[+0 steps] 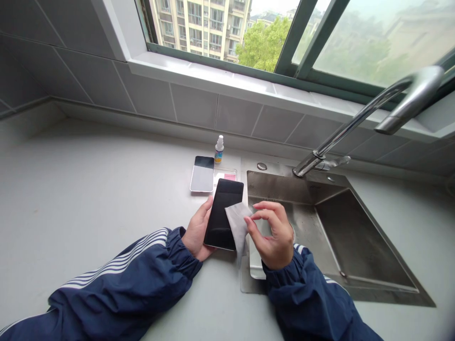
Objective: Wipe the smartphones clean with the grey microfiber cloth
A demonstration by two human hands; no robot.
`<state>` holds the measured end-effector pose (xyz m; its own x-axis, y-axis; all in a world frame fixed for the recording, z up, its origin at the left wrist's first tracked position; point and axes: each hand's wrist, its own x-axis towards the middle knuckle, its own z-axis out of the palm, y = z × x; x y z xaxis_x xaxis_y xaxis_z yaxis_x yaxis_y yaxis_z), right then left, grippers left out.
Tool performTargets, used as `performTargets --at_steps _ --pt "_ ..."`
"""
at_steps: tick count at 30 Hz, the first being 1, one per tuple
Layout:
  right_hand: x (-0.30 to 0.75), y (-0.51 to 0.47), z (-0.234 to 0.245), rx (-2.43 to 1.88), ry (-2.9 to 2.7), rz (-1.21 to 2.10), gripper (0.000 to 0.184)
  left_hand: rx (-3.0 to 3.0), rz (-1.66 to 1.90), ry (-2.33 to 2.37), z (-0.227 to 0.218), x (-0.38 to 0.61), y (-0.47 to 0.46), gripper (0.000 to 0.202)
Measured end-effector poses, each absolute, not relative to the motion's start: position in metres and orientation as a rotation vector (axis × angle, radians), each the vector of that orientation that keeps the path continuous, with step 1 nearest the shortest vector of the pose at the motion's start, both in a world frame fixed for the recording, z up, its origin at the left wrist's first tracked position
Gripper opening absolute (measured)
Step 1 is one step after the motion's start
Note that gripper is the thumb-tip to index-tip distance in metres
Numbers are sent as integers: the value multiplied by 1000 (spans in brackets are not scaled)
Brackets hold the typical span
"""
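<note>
The person's left hand [196,228] grips a black phone [223,214] upright by its left edge, the fingers curled together around that side, and the phone is held just above the white counter [106,184], at the near edge of the steel sink [284,187]. The right hand [270,234] sits at the phone's 3 o'clock, its thumb and forefinger pinched together on a grey cloth [237,225], with the remaining fingers curled loosely and slightly apart. The cloth lies against the right side of the screen and its lower corner hangs past the phone's edge. At the phone's 12 o'clock stands a small spray bottle [219,149] with a white cap. At 11 o'clock lies a flat, phone-shaped slab [202,174], dark at one end and pale at the other; I cannot tell exactly what it is. Beside it, a clear packet [225,175] with a pink label lies partly hidden behind the phone. A chrome tap [341,128] rises at 2 o'clock, and navy striped sleeves [124,270] cover both forearms.
</note>
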<state>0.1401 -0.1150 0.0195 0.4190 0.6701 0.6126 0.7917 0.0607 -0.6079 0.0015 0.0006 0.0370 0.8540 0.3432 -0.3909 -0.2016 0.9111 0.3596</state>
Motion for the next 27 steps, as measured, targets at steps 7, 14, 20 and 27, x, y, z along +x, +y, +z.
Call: performTargets --at_steps 7,14,20,27 --pt "131 -118 15 -1626 -2035 24 54 288 318 461 29 -2 7 71" --pt "146 -117 12 -1825 -1939 -79 66 399 163 407 25 -3 3 71" --pt "154 -116 16 -1897 -1794 -199 70 503 32 283 16 -8 1 79" --pt "147 -117 17 -1781 -1968 -136 75 595 40 490 23 -9 -5 66"
